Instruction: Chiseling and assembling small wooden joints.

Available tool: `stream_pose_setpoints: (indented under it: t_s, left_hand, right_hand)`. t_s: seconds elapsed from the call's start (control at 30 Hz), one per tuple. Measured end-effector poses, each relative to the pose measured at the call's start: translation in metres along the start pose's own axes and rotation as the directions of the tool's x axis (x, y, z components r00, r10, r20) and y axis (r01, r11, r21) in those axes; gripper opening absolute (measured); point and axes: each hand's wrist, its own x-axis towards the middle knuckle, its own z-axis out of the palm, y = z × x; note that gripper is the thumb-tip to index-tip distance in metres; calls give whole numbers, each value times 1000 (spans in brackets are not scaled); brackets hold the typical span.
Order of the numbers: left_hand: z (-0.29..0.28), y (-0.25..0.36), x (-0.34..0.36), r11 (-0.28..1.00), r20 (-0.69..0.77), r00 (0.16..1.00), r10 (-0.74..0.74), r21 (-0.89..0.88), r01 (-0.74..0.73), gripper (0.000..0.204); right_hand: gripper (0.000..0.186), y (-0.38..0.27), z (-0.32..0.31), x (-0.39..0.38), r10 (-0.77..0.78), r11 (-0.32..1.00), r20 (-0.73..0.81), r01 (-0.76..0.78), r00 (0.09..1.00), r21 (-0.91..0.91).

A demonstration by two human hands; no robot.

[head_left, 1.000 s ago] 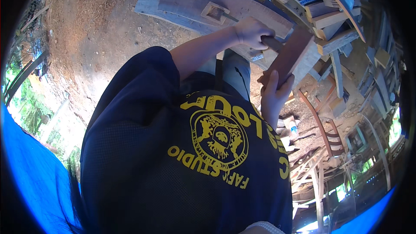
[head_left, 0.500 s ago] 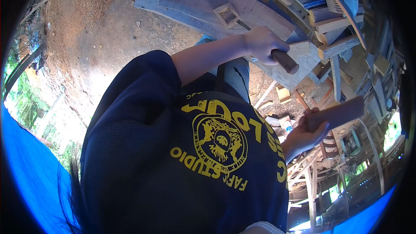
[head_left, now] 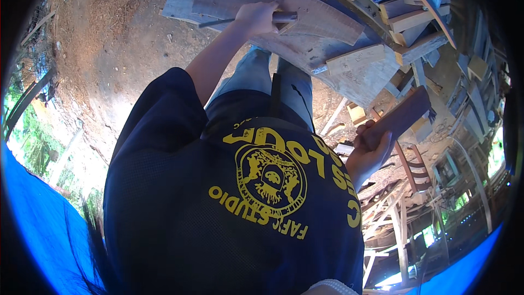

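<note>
Holding — left hand a tool, right hand a block

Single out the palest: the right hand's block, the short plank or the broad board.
The short plank, lying on the bench: it is pale, whereas the broad board beside it and the block in the right hand are darker brown.

Shirt: v. dk navy, w/ yel lettering + round yel crest
Jeans: lt blue
Held block: dk brn, slight purplish-red tinge
Tool handle: mid-brn
Board: greyish-brn, fairly uniform
Bench: blue-grey, mottled paler
Small plank: pale grey-tan, few dk marks
Floor: brn, w/ orangey patches
Slatted frame: reddish-brn
Sheet, lower L: vivid blue
Foliage: bright grn, white glare spots
Timber pcs: pale tan + grey mix
</note>
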Motion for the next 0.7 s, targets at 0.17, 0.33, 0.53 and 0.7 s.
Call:
stream_pose_setpoints:
  t_s: [0.17,0.33,0.53,0.7]
  left_hand:
    - [23,16,3,966,-129,971,-200,-192,173,61]
    - [28,31,10,863,-163,895,-416,-383,331,54]
    - [35,33,14,821,-238,851,-468,-474,319,46]
    - [10,82,-12,967,-192,978,85,-221,-128,28]
  right_hand:
    - [40,1,-11,4,-51,999,3,51,999,-8]
    - [43,-7,-11,7,-73,997,-146,67,987,-49]
    - [44,-6,-16,3,-82,995,-81,77,993,-58]
    - [44,-1,-20,2,-96,994,-72,92,993,-56]
